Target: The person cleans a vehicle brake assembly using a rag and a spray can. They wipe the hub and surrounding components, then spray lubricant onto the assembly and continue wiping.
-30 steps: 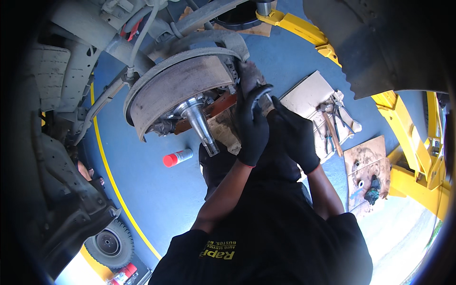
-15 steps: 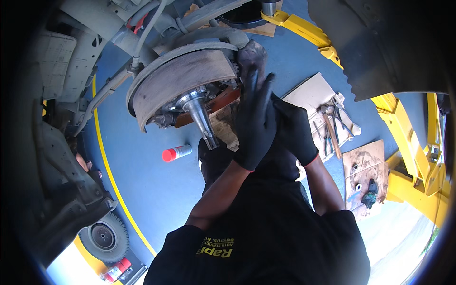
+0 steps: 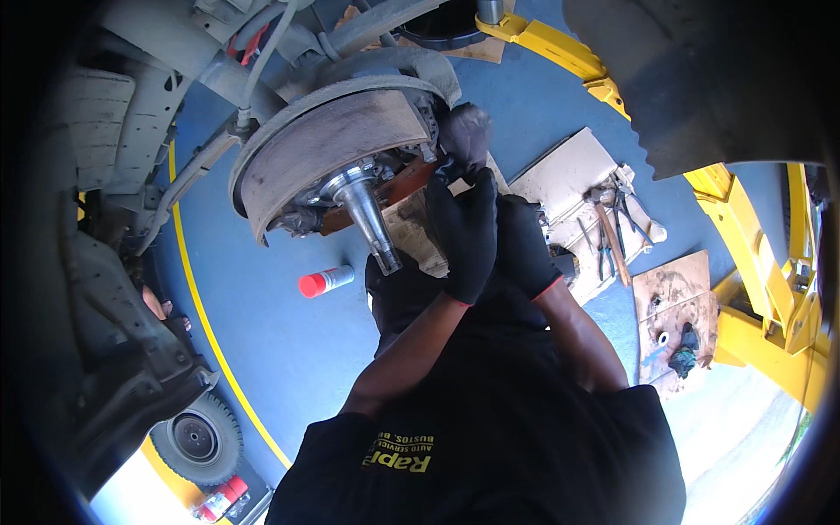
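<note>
Black knit gloves cover both hands, held close together in front of my body, just right of a bare wheel spindle [image 3: 363, 214]. My left hand [image 3: 468, 245] has its fingers bent upward near the brake assembly's right end. Beside it, my right hand [image 3: 525, 249] is curled, its fingertips mostly hidden. Whatever may be between the fingers is too dark to make out. The brake assembly shows a long curved brake shoe [image 3: 337, 144] around the spindle. Just beyond my fingers is a dark greyish rounded shape [image 3: 466, 134], whose kind I cannot tell.
A red-capped spray can [image 3: 325, 282] lies on the blue floor. To the right, cardboard [image 3: 560, 179] carries a hammer [image 3: 610, 236] and pliers; stained cardboard [image 3: 674, 302] lies nearer. Yellow lift arms [image 3: 560, 52] stand right. A wheel [image 3: 197, 437] is at lower left, vehicle underbody [image 3: 114, 289] above.
My left hand's outstretched fingers have bent, and the hand has come slightly lower. My right hand has moved down and a little left, staying beside it. The view has shifted slightly.
</note>
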Demonstrator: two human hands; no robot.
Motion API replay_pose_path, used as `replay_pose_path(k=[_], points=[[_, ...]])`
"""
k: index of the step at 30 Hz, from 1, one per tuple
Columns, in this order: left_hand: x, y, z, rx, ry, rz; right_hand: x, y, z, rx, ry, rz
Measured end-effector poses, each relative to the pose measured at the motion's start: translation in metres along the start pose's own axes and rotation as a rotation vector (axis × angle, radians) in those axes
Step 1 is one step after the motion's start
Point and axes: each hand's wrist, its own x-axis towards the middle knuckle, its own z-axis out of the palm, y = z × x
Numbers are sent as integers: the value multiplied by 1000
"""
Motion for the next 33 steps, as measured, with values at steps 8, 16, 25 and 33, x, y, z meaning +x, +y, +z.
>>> replay_pose_path(k=[8,16,25,33], points=[[21,3,-12,-137,-164,160,-1,-36,-31,-13,6,95],[29,-28,-3,-565,-283,-152,-2,-2,-1,92,7,34],[42,-51,2,-639,-230,-75,-3,-39,-12,74,12,91],[35,-10,-8,-851,-298,-120,-6,-57,-19,257,110,44]])
